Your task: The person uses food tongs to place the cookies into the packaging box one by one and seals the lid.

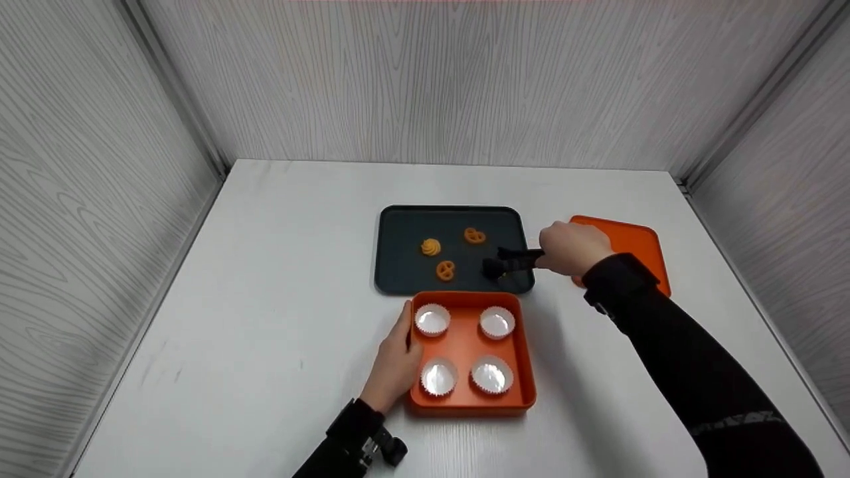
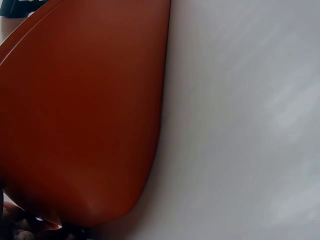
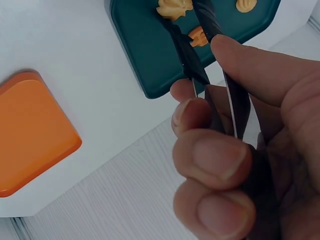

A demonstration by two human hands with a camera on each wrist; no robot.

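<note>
On the white counter (image 1: 265, 279) the left hand (image 1: 397, 362) lies with straight fingers flat against the left wall of the orange box (image 1: 465, 345), holding nothing; the left wrist view shows only this orange wall (image 2: 80, 110) very close and the counter beside it; inside the box stand four white paper cups (image 1: 432, 319), two at the back and two at the front, apart from each other; just behind the box lies the dark tray (image 1: 405, 265), and on it there are three orange cookies: a swirl cookie (image 1: 430, 247) at the left, a pretzel cookie (image 1: 445, 269) near the front, and another pretzel cookie (image 1: 474, 235) at the back; the black tongs (image 1: 508, 262) reach over the right part of the tray, their tips apart from the cookies; the right hand (image 1: 571, 249) grips the tongs, thumb and fingers (image 3: 215, 155) curled around both arms; to the right, partly behind this hand, the orange lid (image 1: 631, 245) lies flat on the counter.
</note>
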